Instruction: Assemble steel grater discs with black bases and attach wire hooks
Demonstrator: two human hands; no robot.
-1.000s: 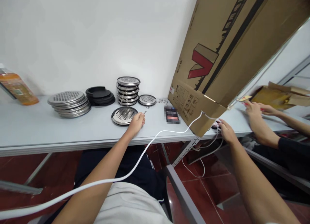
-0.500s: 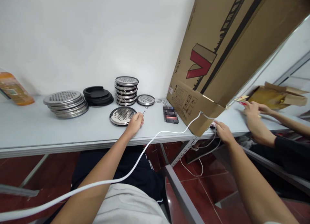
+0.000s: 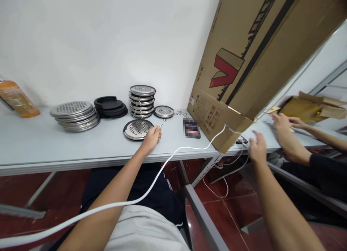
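My left hand (image 3: 152, 138) is closed at the right edge of a perforated round metal disc (image 3: 137, 129) with a black rim. From its fingers sticks a small silver metal piece (image 3: 162, 126), mostly hidden by the hand. My right hand (image 3: 257, 148) is raised over the table edge right of the cardboard box, slightly blurred, fingers apart and holding nothing. Just left of it lies a dark phone (image 3: 241, 140) with a white cable. Behind the single disc stand a stack of black-rimmed discs (image 3: 142, 99) with chains hanging down and another disc (image 3: 164, 111).
Metal discs (image 3: 76, 117) and black round holders (image 3: 110, 107) are stacked on the left, past an orange bottle (image 3: 18, 99). A large cardboard box (image 3: 227, 81) leans at right. A white cable (image 3: 151, 184) crosses in front. A co-worker's hands (image 3: 284, 126) work beyond, near an open carton (image 3: 311, 108).
My right hand has lifted away from the phone, up and to the right, and its fingers have opened. My left hand stays in place beside the disc.
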